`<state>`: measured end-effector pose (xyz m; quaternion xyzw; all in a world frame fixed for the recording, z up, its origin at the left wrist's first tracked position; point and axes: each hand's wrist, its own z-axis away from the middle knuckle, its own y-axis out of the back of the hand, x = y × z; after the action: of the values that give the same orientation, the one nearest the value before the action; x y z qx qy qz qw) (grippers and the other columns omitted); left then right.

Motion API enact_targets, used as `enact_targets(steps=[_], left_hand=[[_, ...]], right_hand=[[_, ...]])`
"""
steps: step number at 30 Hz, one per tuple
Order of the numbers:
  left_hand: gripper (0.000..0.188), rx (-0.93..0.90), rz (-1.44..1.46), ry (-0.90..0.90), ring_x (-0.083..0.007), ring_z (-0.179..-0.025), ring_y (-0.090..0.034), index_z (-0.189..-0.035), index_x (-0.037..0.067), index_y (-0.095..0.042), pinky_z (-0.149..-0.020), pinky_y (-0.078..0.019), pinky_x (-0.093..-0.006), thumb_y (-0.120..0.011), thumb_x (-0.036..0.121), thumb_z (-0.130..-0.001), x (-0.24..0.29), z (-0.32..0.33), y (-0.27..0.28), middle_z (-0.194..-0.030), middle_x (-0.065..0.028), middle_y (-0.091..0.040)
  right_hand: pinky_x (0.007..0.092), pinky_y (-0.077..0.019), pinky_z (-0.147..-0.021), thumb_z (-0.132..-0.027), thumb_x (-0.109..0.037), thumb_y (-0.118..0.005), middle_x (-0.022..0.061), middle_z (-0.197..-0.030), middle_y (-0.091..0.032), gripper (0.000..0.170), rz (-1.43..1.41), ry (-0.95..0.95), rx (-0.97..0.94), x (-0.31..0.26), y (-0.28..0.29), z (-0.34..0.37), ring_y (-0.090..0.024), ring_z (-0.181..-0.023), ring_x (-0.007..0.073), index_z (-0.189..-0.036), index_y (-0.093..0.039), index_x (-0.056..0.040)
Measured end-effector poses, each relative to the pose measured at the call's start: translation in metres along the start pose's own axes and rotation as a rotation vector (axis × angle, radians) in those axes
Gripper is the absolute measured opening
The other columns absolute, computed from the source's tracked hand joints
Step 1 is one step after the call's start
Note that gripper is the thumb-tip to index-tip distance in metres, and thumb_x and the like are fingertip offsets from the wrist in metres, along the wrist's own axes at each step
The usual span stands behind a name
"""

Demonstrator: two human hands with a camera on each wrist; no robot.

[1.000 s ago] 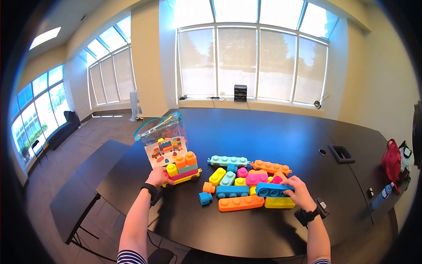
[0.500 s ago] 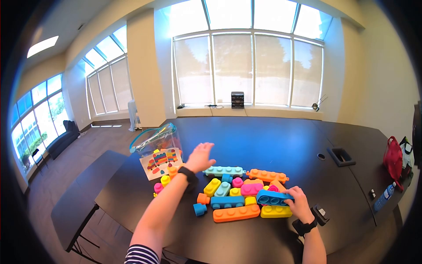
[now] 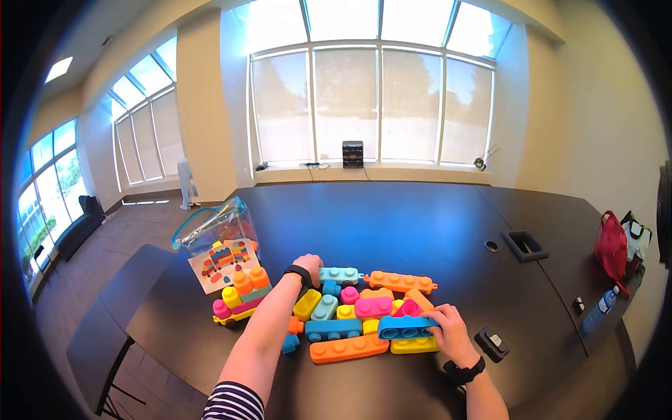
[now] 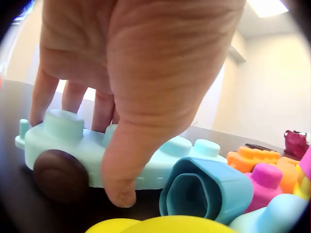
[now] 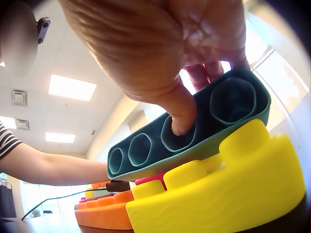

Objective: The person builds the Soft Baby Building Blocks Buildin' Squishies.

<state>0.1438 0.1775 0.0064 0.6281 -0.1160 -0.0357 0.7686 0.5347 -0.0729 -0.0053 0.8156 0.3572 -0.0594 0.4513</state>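
A roomy common or meeting room, perhaps in an office building

Tall windows (image 3: pixel 346 105) with pale roller shades and slanted glass above fill the far wall, and more glazing runs along the left side. A large dark table (image 3: pixel 420 210) with a square recessed opening (image 3: pixel 525 246) and a round hole (image 3: pixel 491 246) in its top takes up the middle; a dark couch (image 3: pixel 80 234) sits by the left windows. The right wrist view shows a white ceiling (image 5: pixel 43 53) with square vents and flat light panels (image 5: pixel 73 88).
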Motion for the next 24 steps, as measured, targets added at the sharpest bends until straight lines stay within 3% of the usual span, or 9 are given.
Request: enact_targets(steps=[5, 8, 11, 14, 17, 22, 24], left_hand=[[0.069, 0.119, -0.092, 0.038, -0.0371, -0.116, -0.072, -0.129, 0.012, -0.075, -0.101, -0.0589, -0.0465, -0.095, 0.028, -0.066, -0.007, -0.001, 0.01, -0.124, -0.0172, -0.076], [0.065, 0.26, 0.0, -0.082, -0.0386, -0.112, -0.072, -0.126, 0.008, -0.073, -0.097, -0.0587, -0.048, -0.092, 0.033, -0.069, 0.001, 0.035, 0.044, -0.119, -0.0183, -0.075], [0.057, 0.386, 0.109, -0.306, -0.0395, -0.112, -0.07, -0.125, 0.006, -0.072, -0.097, -0.0568, -0.0473, -0.088, 0.033, -0.077, 0.025, 0.109, 0.07, -0.12, -0.0192, -0.074], [0.059, 0.322, 0.161, -0.494, -0.0389, -0.113, -0.069, -0.129, 0.006, -0.07, -0.098, -0.0558, -0.0478, -0.088, 0.037, -0.082, 0.052, 0.207, 0.063, -0.121, -0.0167, -0.073], [0.064, 0.203, 0.124, -0.592, -0.0357, -0.115, -0.067, -0.134, 0.008, -0.066, -0.095, -0.0567, -0.0491, -0.088, 0.041, -0.084, 0.072, 0.279, 0.018, -0.122, -0.0121, -0.071], [0.06, 0.025, 0.08, -0.524, -0.0331, -0.119, -0.064, -0.134, 0.011, -0.063, -0.088, -0.0597, -0.0463, -0.085, 0.039, -0.086, 0.086, 0.315, -0.061, -0.119, -0.0079, -0.066], [0.062, 0.058, 0.092, -0.5, -0.0333, -0.12, -0.063, -0.133, 0.009, -0.063, -0.088, -0.0599, -0.0478, -0.086, 0.036, -0.083, 0.088, 0.316, -0.076, -0.121, -0.0083, -0.065]], right_hand=[[0.0439, -0.0542, -0.093, -0.079, 0.008, -0.074, 0.0131, -0.108, -0.063, 0.039, 0.003, 0.003, -0.001, 0.0, 0.0, -0.001, -0.061, -0.105, 0.0352, -0.116, -0.073, -0.0066], [0.0436, -0.0542, -0.091, -0.079, 0.008, -0.075, 0.0133, -0.107, -0.063, 0.038, -0.018, 0.001, 0.017, 0.0, 0.0, -0.001, -0.062, -0.104, 0.035, -0.115, -0.073, -0.0056], [0.0441, -0.0538, -0.09, -0.078, 0.006, -0.076, 0.0142, -0.106, -0.064, 0.036, -0.06, -0.043, 0.101, 0.002, 0.006, -0.002, -0.063, -0.103, 0.0363, -0.113, -0.074, -0.0043], [0.0445, -0.0537, -0.089, -0.078, 0.001, -0.078, 0.0155, -0.106, -0.066, 0.034, -0.047, -0.123, 0.281, 0.02, 0.019, -0.006, -0.064, -0.102, 0.038, -0.112, -0.075, -0.0037], [0.042, -0.0548, -0.082, -0.082, 0.0, -0.079, 0.0129, -0.099, -0.065, 0.035, 0.082, -0.336, 0.422, 0.044, 0.024, -0.008, -0.068, -0.092, 0.0317, -0.116, -0.074, -0.0042], [0.0488, -0.0569, -0.088, -0.082, -0.024, -0.089, 0.0117, -0.107, -0.068, 0.037, 0.456, -0.61, 0.16, 0.078, 0.009, -0.004, -0.069, -0.105, 0.0327, -0.113, -0.074, -0.0093], [0.0496, -0.0571, -0.09, -0.082, -0.025, -0.089, 0.0112, -0.112, -0.068, 0.038, 0.499, -0.651, 0.006, 0.083, 0.005, -0.006, -0.067, -0.111, 0.0337, -0.113, -0.073, -0.0093]])
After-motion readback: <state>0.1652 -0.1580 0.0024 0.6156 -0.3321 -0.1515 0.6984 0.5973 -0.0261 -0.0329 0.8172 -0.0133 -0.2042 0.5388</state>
